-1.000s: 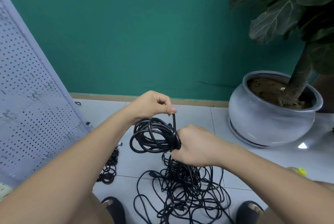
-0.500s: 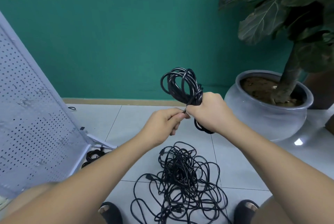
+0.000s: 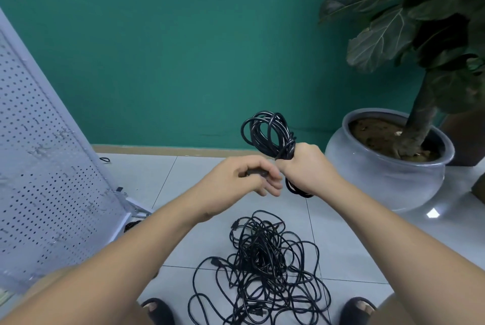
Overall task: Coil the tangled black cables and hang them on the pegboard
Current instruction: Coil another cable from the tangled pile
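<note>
Biggest thing first: the pegboard [image 3: 47,167] leans at the left, a pale perforated sheet, holes in neat rows. That's where all this is headed, and I can't see anything black hanging on it.

Over on the right sits a round, glossy grey plant pot [image 3: 380,188], well clear of the work.

Down on the smooth tiled floor [image 3: 168,175], right in front of the person, lies the tangled pile [image 3: 259,267]: thin, rubbery black cord, loops over loops, a plug [image 3: 215,263] poking out at the edge. Plenty left there.

Now the bundle. The coil [image 3: 270,133] is up in the air against the green wall [image 3: 183,49], a tight sheaf of shiny oval loops. The right hand [image 3: 307,170] is fisted round its waist, with loops fanning above and a short bend showing below.

The left hand [image 3: 244,180], just beside it, pinches the loose tail [image 3: 256,173], a stubby dark end between thumb and curled fingers.

Finishing wrap, I'd say. Keep that fist firm so the loops don't spring, draw the tail snug round the waist, tuck it under a turn, and leave the top loops open for a peg.
</note>
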### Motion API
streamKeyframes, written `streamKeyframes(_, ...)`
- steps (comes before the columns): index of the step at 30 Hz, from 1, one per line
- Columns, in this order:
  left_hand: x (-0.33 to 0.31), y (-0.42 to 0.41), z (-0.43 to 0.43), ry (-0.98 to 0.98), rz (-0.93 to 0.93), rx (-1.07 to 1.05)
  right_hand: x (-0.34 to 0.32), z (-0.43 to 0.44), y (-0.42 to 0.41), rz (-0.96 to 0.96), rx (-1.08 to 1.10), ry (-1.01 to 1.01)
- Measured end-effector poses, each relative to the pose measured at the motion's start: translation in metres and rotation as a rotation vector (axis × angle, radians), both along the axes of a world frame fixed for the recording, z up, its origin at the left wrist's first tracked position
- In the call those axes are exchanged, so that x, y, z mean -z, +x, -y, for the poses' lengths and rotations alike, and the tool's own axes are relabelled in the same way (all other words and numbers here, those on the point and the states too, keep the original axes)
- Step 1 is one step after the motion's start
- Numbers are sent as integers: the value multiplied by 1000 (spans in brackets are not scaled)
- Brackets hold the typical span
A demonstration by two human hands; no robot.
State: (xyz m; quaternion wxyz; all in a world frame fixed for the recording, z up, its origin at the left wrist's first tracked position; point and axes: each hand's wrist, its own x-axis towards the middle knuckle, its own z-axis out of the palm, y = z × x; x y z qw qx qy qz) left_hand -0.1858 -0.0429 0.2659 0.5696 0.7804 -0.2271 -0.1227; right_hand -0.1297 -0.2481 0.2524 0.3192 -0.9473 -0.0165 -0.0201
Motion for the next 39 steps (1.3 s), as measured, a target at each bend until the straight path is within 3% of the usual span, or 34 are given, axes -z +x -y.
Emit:
streamKeyframes(5, 6, 1, -7, -15, 29, 104, 5, 0, 1, -35, -75, 34)
streamKeyframes(10, 8, 2, -1, -52, 130, -82, 7, -11, -5, -33, -97, 89)
streamKeyframes(14, 15, 9, 4, 81, 341, -263, 8, -24, -15, 42, -129, 114)
streamKeyframes(23, 0, 17, 10, 241, 170, -516, 14, -33, -19, 65, 9, 101)
streamKeyframes(28, -4, 21, 11, 315, 187, -567, 18, -34, -15, 66, 31, 78)
streamKeyframes(33, -11, 21, 11, 275, 106, -605, 19, -33, -14, 155, 42, 39)
streamKeyframes(39, 0, 24, 15, 143, 173, -693, 25, -35, -16, 277, 19, -102)
